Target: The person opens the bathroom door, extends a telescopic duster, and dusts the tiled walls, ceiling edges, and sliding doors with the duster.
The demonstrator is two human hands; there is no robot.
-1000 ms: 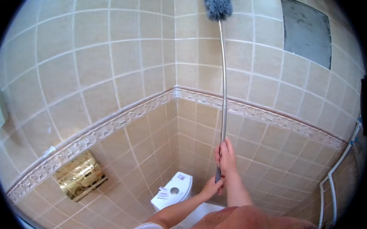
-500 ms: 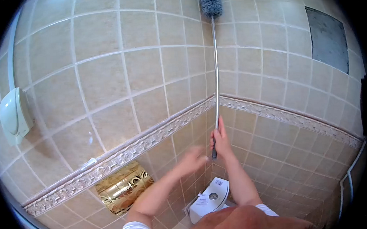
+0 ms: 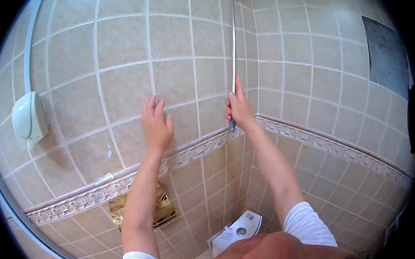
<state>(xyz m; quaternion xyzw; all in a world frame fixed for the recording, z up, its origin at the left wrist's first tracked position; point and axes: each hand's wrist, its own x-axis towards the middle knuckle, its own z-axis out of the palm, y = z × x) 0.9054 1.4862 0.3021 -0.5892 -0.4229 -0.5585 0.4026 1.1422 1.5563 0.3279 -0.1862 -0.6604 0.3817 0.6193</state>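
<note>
My right hand [image 3: 240, 108] is wrapped round the lower end of a long-handled duster, whose shiny metal pole [image 3: 234, 49] rises to the top edge of the view. The dark grip end of the pole sticks out below my fist. Its fluffy grey head is out of view now. My left hand [image 3: 157, 127] is raised against or close to the tiled wall [image 3: 122, 87], fingers spread and holding nothing; whether it touches the tiles I cannot tell.
A patterned gold paper holder [image 3: 162, 208] is on the left wall, partly behind my left forearm. A white wall unit [image 3: 29, 119] hangs at far left. Below is a white toilet tank [image 3: 237, 232]. A dark grey panel [image 3: 386, 56] sits in the right wall.
My right hand has lifted the duster, and its grey head has left the top of the view. My left hand has moved up and left from near the pole to the wall.
</note>
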